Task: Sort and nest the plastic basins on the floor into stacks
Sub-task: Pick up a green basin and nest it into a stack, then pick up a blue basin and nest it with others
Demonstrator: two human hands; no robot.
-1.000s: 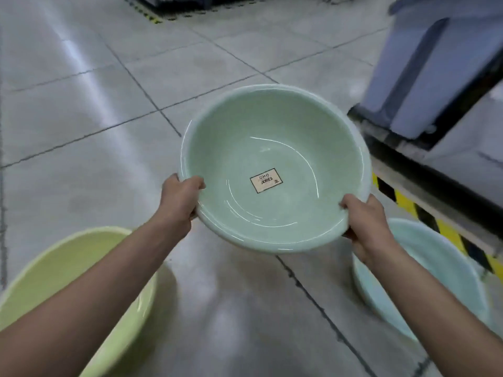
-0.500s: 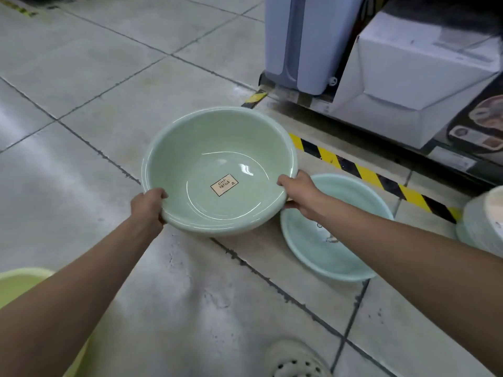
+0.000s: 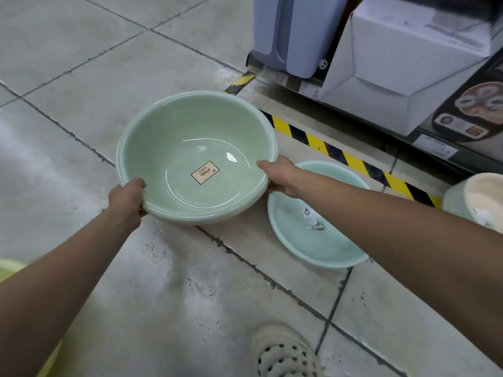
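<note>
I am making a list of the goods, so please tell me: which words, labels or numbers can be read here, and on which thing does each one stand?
"OHN SERIES": tan sticker inside the green basin, which both hands hold.
Label in the pale blue basin on the floor: too blurred to read.
Shelf price tags: too small to read.
Print on the white box and the dark package: unreadable.

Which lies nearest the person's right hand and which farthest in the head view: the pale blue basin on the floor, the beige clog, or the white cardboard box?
From the right hand:
1. Pale blue basin, on the floor just under and beside the hand.
2. White cardboard box, up ahead to the right on the low shelf.
3. Beige clog, down by the bottom edge.
</note>
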